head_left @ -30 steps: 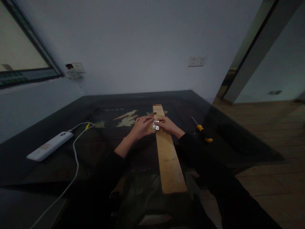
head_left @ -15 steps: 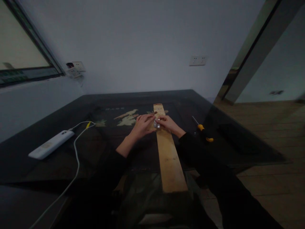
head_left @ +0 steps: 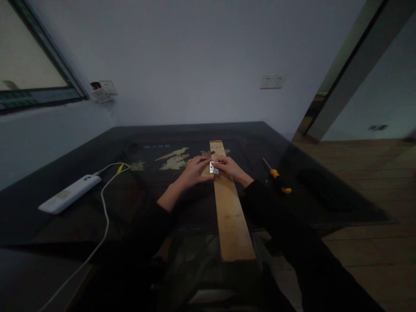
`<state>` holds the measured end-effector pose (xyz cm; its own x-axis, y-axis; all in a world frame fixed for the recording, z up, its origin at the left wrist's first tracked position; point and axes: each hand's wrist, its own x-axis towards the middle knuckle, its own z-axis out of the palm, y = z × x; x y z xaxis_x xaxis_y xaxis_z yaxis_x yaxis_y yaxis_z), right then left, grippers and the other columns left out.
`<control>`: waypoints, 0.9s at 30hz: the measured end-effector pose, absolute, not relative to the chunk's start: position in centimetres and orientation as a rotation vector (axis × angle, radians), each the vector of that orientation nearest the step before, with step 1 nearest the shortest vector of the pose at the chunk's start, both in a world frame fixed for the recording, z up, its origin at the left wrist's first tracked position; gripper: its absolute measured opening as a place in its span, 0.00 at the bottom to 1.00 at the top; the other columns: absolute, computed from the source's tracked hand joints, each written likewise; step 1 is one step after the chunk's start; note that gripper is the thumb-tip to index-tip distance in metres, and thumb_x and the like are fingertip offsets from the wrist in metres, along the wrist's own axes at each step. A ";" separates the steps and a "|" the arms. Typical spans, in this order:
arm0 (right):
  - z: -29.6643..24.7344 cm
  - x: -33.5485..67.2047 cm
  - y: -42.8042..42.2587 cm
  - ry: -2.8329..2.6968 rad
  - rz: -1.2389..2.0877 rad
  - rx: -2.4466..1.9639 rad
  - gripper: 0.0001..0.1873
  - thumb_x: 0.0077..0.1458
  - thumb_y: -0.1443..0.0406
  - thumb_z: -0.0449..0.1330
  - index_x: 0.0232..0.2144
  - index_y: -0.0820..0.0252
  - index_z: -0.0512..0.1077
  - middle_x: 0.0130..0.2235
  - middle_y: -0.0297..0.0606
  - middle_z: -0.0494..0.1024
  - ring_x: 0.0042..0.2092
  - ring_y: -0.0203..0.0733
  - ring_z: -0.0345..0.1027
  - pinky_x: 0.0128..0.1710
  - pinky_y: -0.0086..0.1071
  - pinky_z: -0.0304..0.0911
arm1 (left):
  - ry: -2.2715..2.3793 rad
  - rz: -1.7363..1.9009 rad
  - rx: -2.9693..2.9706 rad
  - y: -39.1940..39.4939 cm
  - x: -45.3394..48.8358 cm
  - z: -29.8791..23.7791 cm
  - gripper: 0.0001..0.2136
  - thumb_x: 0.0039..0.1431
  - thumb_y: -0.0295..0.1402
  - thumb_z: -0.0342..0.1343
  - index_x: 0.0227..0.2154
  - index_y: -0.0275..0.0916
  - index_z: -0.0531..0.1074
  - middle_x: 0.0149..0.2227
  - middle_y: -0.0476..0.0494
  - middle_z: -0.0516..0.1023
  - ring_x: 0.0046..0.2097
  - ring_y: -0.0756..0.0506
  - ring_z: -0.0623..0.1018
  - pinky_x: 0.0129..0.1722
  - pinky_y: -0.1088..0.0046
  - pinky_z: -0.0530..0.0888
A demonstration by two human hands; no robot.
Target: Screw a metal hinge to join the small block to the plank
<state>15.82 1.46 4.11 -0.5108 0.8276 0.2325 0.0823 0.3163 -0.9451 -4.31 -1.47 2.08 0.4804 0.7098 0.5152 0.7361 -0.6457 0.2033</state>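
Note:
A long pale wooden plank (head_left: 231,216) lies lengthwise on the dark glass-topped table (head_left: 97,208), its near end over the table's front edge. A small shiny metal hinge (head_left: 213,167) sits on the plank's far part. My left hand (head_left: 193,171) rests on the plank's left side with fingers curled, fingertips at the hinge. My right hand (head_left: 230,168) comes from the right and pinches the hinge between its fingertips. Both forearms wear dark sleeves.
A yellow-handled screwdriver (head_left: 276,175) lies on the table right of my right arm. At the left, a white power strip (head_left: 69,193) with a white cable (head_left: 104,203). Wall sockets (head_left: 271,81) behind; wooden floor (head_left: 364,173) at the right.
The hinge has shifted slightly under my fingertips and looks more closed than a second ago. Both hands stay at the same spot on the plank.

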 end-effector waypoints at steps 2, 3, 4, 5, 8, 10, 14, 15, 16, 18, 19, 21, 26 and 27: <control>4.1 15.7 1.3 -1.812 1.276 -0.839 0.12 0.49 0.59 0.61 0.23 0.62 0.69 0.25 0.33 0.69 0.29 0.34 0.62 0.30 0.30 0.57 | -1.314 -0.901 -2.642 -1.5 -4.3 2.1 0.33 0.52 0.45 0.64 0.60 0.43 0.64 0.55 0.36 0.69 0.57 0.37 0.68 0.56 0.55 0.64; 4.1 15.7 1.3 -1.802 1.285 -0.848 0.12 0.49 0.58 0.61 0.23 0.62 0.68 0.24 0.32 0.68 0.28 0.34 0.61 0.28 0.29 0.56 | -1.320 -0.902 -2.638 -1.5 -4.3 2.1 0.33 0.52 0.45 0.64 0.60 0.43 0.64 0.56 0.36 0.69 0.57 0.36 0.68 0.56 0.55 0.63; 4.1 15.6 1.2 -1.795 1.290 -0.850 0.13 0.49 0.58 0.61 0.23 0.61 0.68 0.24 0.31 0.67 0.27 0.34 0.60 0.27 0.29 0.55 | -1.328 -0.898 -2.638 -1.6 -4.3 2.1 0.33 0.52 0.45 0.64 0.60 0.43 0.64 0.56 0.36 0.69 0.58 0.36 0.67 0.56 0.55 0.63; 4.0 15.6 1.2 -1.791 1.289 -0.847 0.13 0.49 0.58 0.61 0.24 0.61 0.68 0.23 0.31 0.66 0.27 0.33 0.59 0.26 0.28 0.54 | -1.337 -0.891 -2.639 -1.6 -4.3 2.0 0.32 0.52 0.45 0.64 0.60 0.43 0.64 0.56 0.36 0.69 0.58 0.36 0.67 0.57 0.55 0.63; 3.8 15.6 1.4 -1.801 1.264 -0.831 0.13 0.50 0.57 0.61 0.23 0.61 0.67 0.24 0.30 0.66 0.26 0.32 0.58 0.26 0.28 0.54 | -1.359 -0.866 -2.633 -1.6 -4.2 2.0 0.32 0.52 0.45 0.64 0.59 0.42 0.65 0.56 0.36 0.68 0.58 0.37 0.67 0.57 0.56 0.62; 3.6 15.5 1.5 -1.816 1.254 -0.814 0.13 0.50 0.58 0.61 0.23 0.62 0.68 0.24 0.31 0.66 0.27 0.32 0.59 0.27 0.28 0.55 | -1.367 -0.856 -2.622 -1.6 -4.3 1.9 0.32 0.52 0.44 0.64 0.60 0.42 0.64 0.57 0.36 0.68 0.58 0.37 0.67 0.57 0.56 0.62; 3.3 15.5 1.9 -1.842 1.253 -0.776 0.11 0.51 0.59 0.61 0.26 0.63 0.70 0.27 0.33 0.71 0.29 0.34 0.62 0.30 0.29 0.58 | -1.361 -0.839 -2.602 -1.5 -4.3 1.9 0.33 0.52 0.44 0.64 0.60 0.44 0.63 0.57 0.36 0.68 0.58 0.36 0.67 0.57 0.55 0.61; 3.3 15.4 1.9 -1.849 1.247 -0.772 0.12 0.50 0.59 0.61 0.26 0.63 0.71 0.27 0.34 0.71 0.30 0.34 0.63 0.31 0.29 0.58 | -1.353 -0.839 -2.597 -1.5 -4.3 1.8 0.33 0.52 0.44 0.64 0.60 0.44 0.63 0.57 0.36 0.68 0.58 0.36 0.67 0.57 0.55 0.61; 3.3 15.5 1.9 -1.859 1.240 -0.770 0.12 0.50 0.58 0.62 0.26 0.63 0.71 0.27 0.34 0.71 0.30 0.35 0.63 0.31 0.30 0.58 | -1.344 -0.839 -2.595 -1.5 -4.3 1.8 0.32 0.53 0.44 0.63 0.60 0.43 0.63 0.57 0.36 0.69 0.58 0.36 0.67 0.57 0.55 0.61; 3.4 15.5 1.8 -1.889 1.226 -0.775 0.13 0.49 0.58 0.63 0.24 0.63 0.70 0.25 0.33 0.70 0.29 0.34 0.62 0.31 0.29 0.58 | -1.328 -0.834 -2.599 -1.6 -4.3 1.8 0.32 0.53 0.44 0.63 0.60 0.43 0.64 0.56 0.35 0.69 0.58 0.36 0.67 0.57 0.55 0.61; 3.5 15.6 1.7 -1.903 1.221 -0.785 0.14 0.49 0.57 0.62 0.23 0.63 0.70 0.24 0.32 0.69 0.28 0.34 0.61 0.30 0.29 0.57 | -1.324 -0.829 -2.603 -1.6 -4.3 1.8 0.32 0.53 0.44 0.63 0.60 0.43 0.63 0.56 0.35 0.69 0.58 0.36 0.67 0.57 0.54 0.61; 3.6 15.6 1.6 -1.915 1.214 -0.805 0.15 0.50 0.57 0.62 0.22 0.63 0.70 0.23 0.32 0.67 0.27 0.33 0.59 0.29 0.29 0.55 | -1.321 -0.813 -2.606 -1.7 -4.3 2.0 0.32 0.53 0.43 0.63 0.60 0.43 0.63 0.57 0.36 0.69 0.58 0.35 0.67 0.58 0.53 0.60; 3.5 15.6 1.5 -1.861 1.261 -0.787 0.16 0.51 0.55 0.61 0.23 0.64 0.70 0.23 0.31 0.67 0.26 0.32 0.57 0.27 0.29 0.52 | -1.300 -0.793 -2.592 -2.1 -4.1 2.4 0.32 0.54 0.39 0.63 0.61 0.44 0.62 0.58 0.35 0.68 0.59 0.35 0.66 0.58 0.52 0.59; 3.5 15.6 1.5 -1.855 1.272 -0.786 0.16 0.51 0.55 0.61 0.23 0.63 0.70 0.23 0.31 0.67 0.26 0.32 0.57 0.27 0.28 0.52 | -1.300 -0.791 -2.593 -2.1 -4.2 2.4 0.32 0.54 0.39 0.63 0.61 0.45 0.61 0.58 0.36 0.67 0.59 0.35 0.66 0.58 0.52 0.59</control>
<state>15.61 1.46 3.49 -0.5377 0.8106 0.2320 0.0755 0.3204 -0.9443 -4.16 -2.13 2.40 0.4903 0.7068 0.5099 0.7777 -0.6189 0.1102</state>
